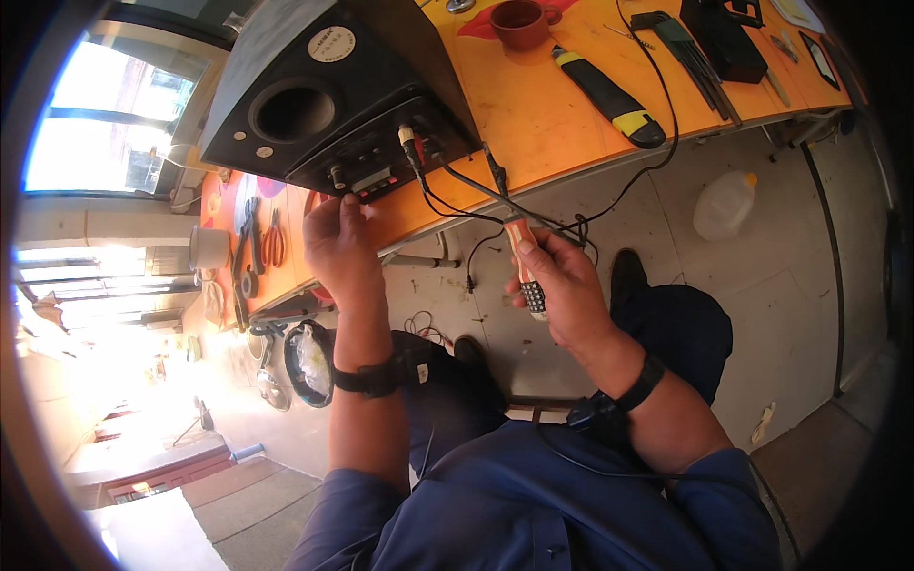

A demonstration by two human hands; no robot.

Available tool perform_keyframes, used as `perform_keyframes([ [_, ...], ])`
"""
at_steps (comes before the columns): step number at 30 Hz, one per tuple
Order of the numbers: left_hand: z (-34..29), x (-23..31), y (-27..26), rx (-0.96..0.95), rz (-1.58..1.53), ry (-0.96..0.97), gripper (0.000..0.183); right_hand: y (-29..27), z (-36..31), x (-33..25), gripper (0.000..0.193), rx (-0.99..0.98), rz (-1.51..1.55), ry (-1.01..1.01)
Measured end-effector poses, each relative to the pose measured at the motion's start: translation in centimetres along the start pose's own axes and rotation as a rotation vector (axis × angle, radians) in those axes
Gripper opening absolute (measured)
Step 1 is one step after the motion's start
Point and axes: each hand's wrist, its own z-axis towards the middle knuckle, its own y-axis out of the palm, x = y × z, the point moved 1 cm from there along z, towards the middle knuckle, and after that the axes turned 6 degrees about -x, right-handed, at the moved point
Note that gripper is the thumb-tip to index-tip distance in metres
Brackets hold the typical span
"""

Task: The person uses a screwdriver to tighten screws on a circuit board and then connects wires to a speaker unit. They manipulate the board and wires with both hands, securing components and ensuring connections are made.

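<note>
A black speaker box (324,90) with a round port lies on the orange workbench (533,124). My left hand (335,249) reaches up to its control panel, fingertips at a knob on the lower edge. My right hand (562,290) holds a small orange and white remote control (526,266) with grey buttons, thumb on it. Black cables (457,181) run from plugs on the speaker's panel down past the remote and over the bench edge.
On the bench lie a yellow-black utility knife (609,95), a set of hex keys (690,52), a brown cup (522,21), a black box (724,38) and pliers (274,238). A white plastic jug (724,203) stands on the concrete floor. My legs and shoes are below.
</note>
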Motion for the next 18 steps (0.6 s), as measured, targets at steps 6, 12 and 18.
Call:
perform_keyframes([
  [6,-0.2,-0.6,-0.1,-0.009,-0.008,-0.01,0.015,-0.4,-1.3,-0.4,0.028,-0.035,-0.07,0.034],
  [12,-0.3,-0.8,0.1,-0.004,-0.028,-0.006,0.014,-0.3,-1.6,-0.7,0.027,-0.045,-0.091,0.09],
  [18,-0.4,-0.3,0.2,-0.023,-0.076,-0.018,0.013,0.3,-1.7,-1.2,0.029,-0.023,-0.076,0.072],
])
